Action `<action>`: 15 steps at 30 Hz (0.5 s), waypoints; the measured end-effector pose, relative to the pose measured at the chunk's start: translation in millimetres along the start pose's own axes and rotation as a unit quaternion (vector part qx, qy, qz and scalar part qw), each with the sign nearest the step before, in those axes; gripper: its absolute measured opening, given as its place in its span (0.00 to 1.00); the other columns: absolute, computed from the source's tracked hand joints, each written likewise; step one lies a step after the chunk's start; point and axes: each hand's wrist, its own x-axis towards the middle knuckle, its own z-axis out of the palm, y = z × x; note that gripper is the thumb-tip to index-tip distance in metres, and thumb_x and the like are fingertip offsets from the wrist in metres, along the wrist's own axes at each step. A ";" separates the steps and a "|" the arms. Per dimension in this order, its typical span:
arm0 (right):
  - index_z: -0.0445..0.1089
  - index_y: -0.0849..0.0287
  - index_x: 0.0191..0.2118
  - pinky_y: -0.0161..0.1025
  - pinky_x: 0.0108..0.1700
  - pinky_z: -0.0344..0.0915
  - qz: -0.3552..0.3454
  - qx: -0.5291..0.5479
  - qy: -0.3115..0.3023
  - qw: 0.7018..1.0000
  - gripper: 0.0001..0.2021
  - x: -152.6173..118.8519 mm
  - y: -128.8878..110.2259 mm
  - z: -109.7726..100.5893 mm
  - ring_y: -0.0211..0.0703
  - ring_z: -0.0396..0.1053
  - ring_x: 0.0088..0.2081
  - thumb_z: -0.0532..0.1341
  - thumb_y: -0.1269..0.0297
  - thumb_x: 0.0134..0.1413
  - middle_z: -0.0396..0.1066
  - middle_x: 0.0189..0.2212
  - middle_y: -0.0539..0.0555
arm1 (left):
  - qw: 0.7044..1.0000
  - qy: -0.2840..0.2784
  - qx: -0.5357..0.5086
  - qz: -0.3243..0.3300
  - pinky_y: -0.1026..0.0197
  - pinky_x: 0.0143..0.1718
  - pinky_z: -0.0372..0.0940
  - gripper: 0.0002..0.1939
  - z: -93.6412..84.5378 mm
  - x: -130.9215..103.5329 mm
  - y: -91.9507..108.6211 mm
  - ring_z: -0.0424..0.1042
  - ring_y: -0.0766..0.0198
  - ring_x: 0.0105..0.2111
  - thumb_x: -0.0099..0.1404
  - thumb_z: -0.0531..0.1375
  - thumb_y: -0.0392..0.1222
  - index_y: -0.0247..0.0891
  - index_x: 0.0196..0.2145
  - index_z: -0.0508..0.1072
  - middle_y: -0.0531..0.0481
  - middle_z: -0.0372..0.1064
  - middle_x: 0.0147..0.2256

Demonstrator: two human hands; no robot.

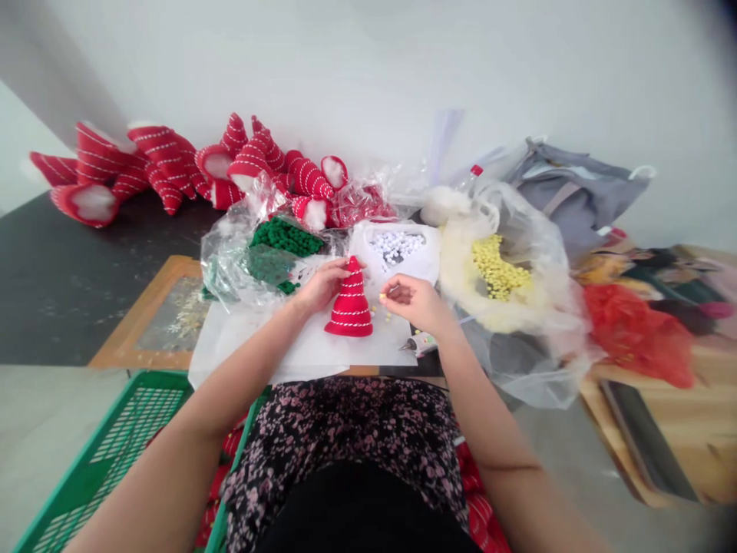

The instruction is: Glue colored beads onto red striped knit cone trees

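Note:
A red cone-shaped piece [351, 303] with white twisted stripes stands on the white paper [311, 346], its tip pointing away from me. My left hand [323, 286] holds it near the tip from the left side. Just right of the cone, my right hand [411, 299] pinches a small yellow pom-pom [383, 296] between thumb and finger, apart from the red cloth. A few loose yellow pom-poms [388, 316] lie on the paper under that hand. The glue gun [419, 344] rests below my right wrist, its nozzle pointing left.
Bags of green [286, 236], white [397, 247] and yellow pom-poms [500, 269] surround the paper. Several stuffed red cones [166, 157] are piled at the back left. Red mesh [639, 334] and a grey bag [570, 192] are at right. A green basket [97, 461] sits below the table.

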 end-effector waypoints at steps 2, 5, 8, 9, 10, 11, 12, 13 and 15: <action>0.73 0.56 0.35 0.40 0.39 0.74 -0.021 0.000 0.011 1.000 0.07 4.5 -3.8 10.6 0.41 0.74 0.31 0.67 0.59 0.52 0.76 0.30 0.50 | 1.000 0.000 -0.001 0.004 0.60 0.37 0.65 0.16 0.4 -0.1 0.2 0.74 0.60 0.31 0.50 0.69 0.37 0.33 0.38 0.84 0.47 0.79 0.32; 0.74 0.56 0.36 0.40 0.40 0.75 -0.048 -0.013 0.009 0.999 0.06 9.5 -4.6 18.8 0.41 0.74 0.32 0.65 0.61 0.53 0.77 0.32 0.51 | 1.000 -0.001 -0.001 0.007 0.61 0.35 0.64 0.15 1.2 -0.7 1.0 0.72 0.62 0.30 0.49 0.69 0.37 0.33 0.37 0.84 0.48 0.77 0.30; 0.75 0.57 0.38 0.41 0.41 0.75 -0.062 -0.024 0.004 0.998 0.06 12.7 -5.1 20.4 0.41 0.75 0.32 0.65 0.63 0.55 0.78 0.33 0.51 | 1.000 -0.002 0.000 0.005 0.61 0.36 0.65 0.15 2.5 -1.1 1.4 0.73 0.61 0.30 0.49 0.69 0.38 0.33 0.37 0.84 0.48 0.77 0.30; 0.75 0.57 0.38 0.41 0.41 0.75 -0.068 -0.028 0.008 0.997 0.06 13.7 -6.1 20.5 0.41 0.75 0.32 0.65 0.63 0.55 0.78 0.33 0.52 | 1.000 -0.002 -0.001 0.003 0.60 0.36 0.66 0.15 3.0 -1.1 1.1 0.73 0.61 0.30 0.49 0.69 0.38 0.34 0.37 0.83 0.48 0.78 0.30; 0.75 0.57 0.39 0.41 0.40 0.75 -0.076 -0.032 0.012 0.997 0.06 15.0 -7.6 20.7 0.41 0.75 0.32 0.64 0.64 0.55 0.78 0.33 0.52 | 1.000 -0.001 -0.001 0.002 0.60 0.37 0.67 0.15 3.3 -0.9 0.7 0.74 0.60 0.31 0.48 0.69 0.38 0.34 0.37 0.83 0.48 0.78 0.30; 0.75 0.57 0.39 0.40 0.40 0.75 -0.086 -0.038 0.015 0.995 0.06 16.5 -9.6 21.1 0.41 0.75 0.32 0.64 0.65 0.56 0.79 0.34 0.52 | 1.000 0.000 -0.002 0.002 0.59 0.38 0.67 0.15 3.6 -0.6 0.0 0.75 0.59 0.32 0.48 0.69 0.38 0.34 0.36 0.83 0.48 0.78 0.30; 0.75 0.57 0.40 0.40 0.40 0.75 -0.097 -0.045 0.018 0.994 0.06 18.1 -12.0 21.6 0.41 0.75 0.33 0.63 0.66 0.56 0.79 0.34 0.52 | 1.000 0.003 -0.003 0.004 0.59 0.38 0.68 0.14 3.7 -0.2 -0.9 0.75 0.59 0.32 0.48 0.69 0.38 0.34 0.36 0.83 0.48 0.78 0.30; 0.75 0.57 0.40 0.40 0.40 0.75 -0.107 -0.055 0.018 0.993 0.06 19.9 -14.6 22.3 0.41 0.75 0.32 0.63 0.68 0.56 0.78 0.35 0.52 | 1.000 0.007 -0.006 0.009 0.60 0.38 0.68 0.14 3.6 0.3 -1.8 0.75 0.59 0.31 0.47 0.69 0.37 0.34 0.35 0.82 0.48 0.78 0.30; 0.74 0.56 0.41 0.39 0.40 0.74 -0.118 -0.089 0.014 0.989 0.07 23.5 -20.3 23.7 0.40 0.74 0.32 0.62 0.71 0.56 0.78 0.36 0.51 | 1.000 0.014 -0.010 0.018 0.61 0.36 0.67 0.12 3.2 1.1 -3.4 0.74 0.61 0.30 0.47 0.69 0.36 0.35 0.33 0.81 0.50 0.78 0.29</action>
